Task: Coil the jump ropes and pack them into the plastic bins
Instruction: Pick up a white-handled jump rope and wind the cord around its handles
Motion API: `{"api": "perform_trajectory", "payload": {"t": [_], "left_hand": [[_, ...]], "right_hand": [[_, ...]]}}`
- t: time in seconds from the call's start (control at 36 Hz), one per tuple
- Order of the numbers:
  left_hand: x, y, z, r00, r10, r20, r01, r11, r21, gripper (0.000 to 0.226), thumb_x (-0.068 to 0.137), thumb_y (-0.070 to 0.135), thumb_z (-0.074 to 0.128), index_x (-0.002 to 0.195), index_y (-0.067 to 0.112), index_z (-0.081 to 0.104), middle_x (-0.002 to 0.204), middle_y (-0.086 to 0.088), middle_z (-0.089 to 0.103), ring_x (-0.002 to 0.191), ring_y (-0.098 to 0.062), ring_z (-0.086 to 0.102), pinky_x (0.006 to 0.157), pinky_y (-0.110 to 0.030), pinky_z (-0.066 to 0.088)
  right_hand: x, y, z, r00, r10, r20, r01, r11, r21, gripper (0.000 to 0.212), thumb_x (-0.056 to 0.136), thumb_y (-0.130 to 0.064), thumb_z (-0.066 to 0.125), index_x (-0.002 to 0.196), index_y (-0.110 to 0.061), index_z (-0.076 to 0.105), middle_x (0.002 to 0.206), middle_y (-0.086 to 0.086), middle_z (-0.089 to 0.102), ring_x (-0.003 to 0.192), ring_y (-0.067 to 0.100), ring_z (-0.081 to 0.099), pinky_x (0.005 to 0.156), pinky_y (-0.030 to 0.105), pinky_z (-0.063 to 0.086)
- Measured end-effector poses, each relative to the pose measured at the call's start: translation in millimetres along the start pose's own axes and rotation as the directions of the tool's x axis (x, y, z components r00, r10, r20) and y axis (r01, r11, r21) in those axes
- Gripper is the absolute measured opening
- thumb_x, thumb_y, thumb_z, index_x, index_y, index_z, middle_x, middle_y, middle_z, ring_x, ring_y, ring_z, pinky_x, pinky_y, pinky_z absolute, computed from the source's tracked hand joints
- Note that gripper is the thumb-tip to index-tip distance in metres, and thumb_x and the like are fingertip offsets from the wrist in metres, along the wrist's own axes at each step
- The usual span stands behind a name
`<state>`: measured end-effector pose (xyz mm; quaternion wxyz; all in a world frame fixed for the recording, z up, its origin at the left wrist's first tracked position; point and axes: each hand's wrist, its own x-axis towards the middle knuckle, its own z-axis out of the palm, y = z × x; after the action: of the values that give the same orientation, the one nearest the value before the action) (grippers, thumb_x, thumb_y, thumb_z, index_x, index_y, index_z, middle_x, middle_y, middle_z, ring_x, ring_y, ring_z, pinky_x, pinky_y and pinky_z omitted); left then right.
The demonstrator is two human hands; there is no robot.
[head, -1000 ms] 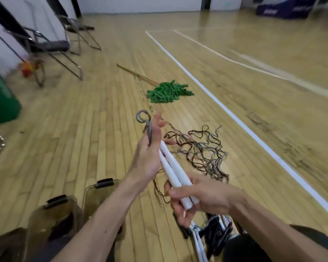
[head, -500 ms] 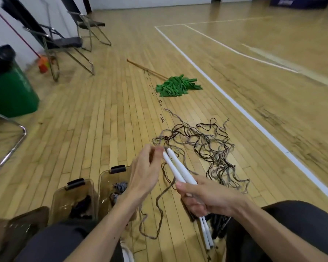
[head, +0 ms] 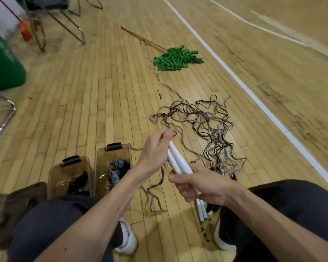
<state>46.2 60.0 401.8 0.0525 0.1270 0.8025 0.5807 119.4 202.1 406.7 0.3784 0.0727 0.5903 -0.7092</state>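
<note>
Handles, two, in left hand, right hand — bins, three.

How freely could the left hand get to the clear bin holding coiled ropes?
Probably yes: the bin stands open just beside the left hand, nothing between them. However, that hand is pinching the white handles at their tips.

Wooden floor bears tangled jump ropes, plastic bins, green mop.

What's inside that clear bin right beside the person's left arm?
A few coiled ropes, grey-and-white and dark, lie inside the clear bin. Its near end is covered by the person's arm and knee, so anything there cannot be seen.
</note>
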Motion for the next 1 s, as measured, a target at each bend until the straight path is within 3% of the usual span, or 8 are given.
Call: {"api": "perform_trajectory", "payload": {"t": [0.19,0.31,0.44,0.56,0.67,0.78,0.92,1.0], "left_hand": [[2,-5,2,0.998,0.054,0.03,-0.054,0.998,-0.017,0.041,0.09,0.054,0.04,0.067,0.02,0.036,0.061,0.005,0.028,0.056,-0.012,0.027,0.055,-0.034,0.025],[3,5,-1,0.994,-0.067,0.09,0.084,0.977,-0.197,0.055,0.096,0.06,0.045,0.067,0.013,0.042,0.06,-0.002,0.029,0.053,-0.015,0.029,0.051,-0.03,0.025],[1,7,-4,0.951,-0.21,0.228,0.3,0.808,-0.507,0.066,0.094,0.07,0.024,0.064,0.017,0.049,0.056,0.003,0.039,0.05,-0.013,0.034,0.049,-0.026,0.027],[-7,-11,0,0.922,-0.277,0.27,0.386,0.706,-0.594,0.058,0.093,0.065,0.034,0.071,0.015,0.053,0.065,-0.005,0.044,0.06,-0.017,0.042,0.062,-0.032,0.035],[-9,-10,11,0.918,-0.279,0.282,0.392,0.746,-0.538,0.059,0.1,0.059,0.024,0.075,0.013,0.05,0.062,0.001,0.051,0.061,-0.013,0.054,0.068,-0.028,0.044],[-10,-12,17,0.902,-0.295,0.317,0.411,0.811,-0.416,0.076,0.096,0.065,0.02,0.102,0.004,0.064,0.091,-0.023,0.066,0.091,-0.028,0.059,0.095,-0.051,0.045],[-6,-30,30,0.885,-0.314,0.343,0.427,0.841,-0.332,0.056,0.107,0.047,0.028,0.107,-0.002,0.056,0.081,-0.018,0.056,0.062,-0.02,0.05,0.057,-0.029,0.044],[-3,-40,35,0.884,-0.32,0.341,0.423,0.857,-0.293,0.035,0.11,0.03,0.033,0.112,0.002,0.054,0.078,-0.016,0.049,0.053,-0.015,0.044,0.056,-0.025,0.045]], "right_hand": [[-1,-4,-1,0.996,0.042,-0.075,-0.042,0.999,-0.007,0.038,0.1,-0.031,0.062,0.068,-0.022,0.044,0.06,-0.005,0.027,0.049,0.009,0.02,0.042,0.019,0.021],[-4,-7,-1,0.999,0.027,-0.045,-0.027,1.0,0.012,0.038,0.099,-0.035,0.061,0.069,-0.022,0.041,0.06,-0.005,0.023,0.047,0.009,0.016,0.04,0.017,0.019],[-9,-12,-2,0.999,-0.007,0.037,0.006,1.0,0.028,0.035,0.088,-0.043,0.063,0.068,-0.022,0.042,0.058,-0.004,0.022,0.045,0.008,0.017,0.038,0.017,0.02],[-8,-6,-5,0.995,-0.027,0.101,0.02,0.998,0.063,0.032,0.091,-0.039,0.06,0.071,-0.02,0.044,0.056,-0.005,0.023,0.042,0.007,0.018,0.038,0.016,0.02],[-2,5,-13,0.993,-0.038,0.11,0.026,0.994,0.111,0.037,0.097,-0.04,0.059,0.071,-0.02,0.043,0.055,-0.006,0.023,0.04,0.005,0.02,0.037,0.015,0.022],[5,11,-26,0.995,-0.074,0.073,0.058,0.979,0.195,0.037,0.09,-0.043,0.061,0.072,-0.02,0.038,0.055,-0.005,0.02,0.04,0.004,0.019,0.035,0.014,0.024],[9,11,-38,0.997,-0.071,-0.014,0.072,0.989,0.126,0.034,0.094,-0.039,0.062,0.091,-0.007,0.053,0.055,-0.005,0.023,0.042,0.007,0.017,0.037,0.016,0.021],[11,11,-47,0.993,-0.047,-0.108,0.052,0.998,0.045,0.033,0.095,-0.037,0.061,0.1,-0.005,0.056,0.058,-0.004,0.023,0.045,0.009,0.016,0.038,0.017,0.02]]}}
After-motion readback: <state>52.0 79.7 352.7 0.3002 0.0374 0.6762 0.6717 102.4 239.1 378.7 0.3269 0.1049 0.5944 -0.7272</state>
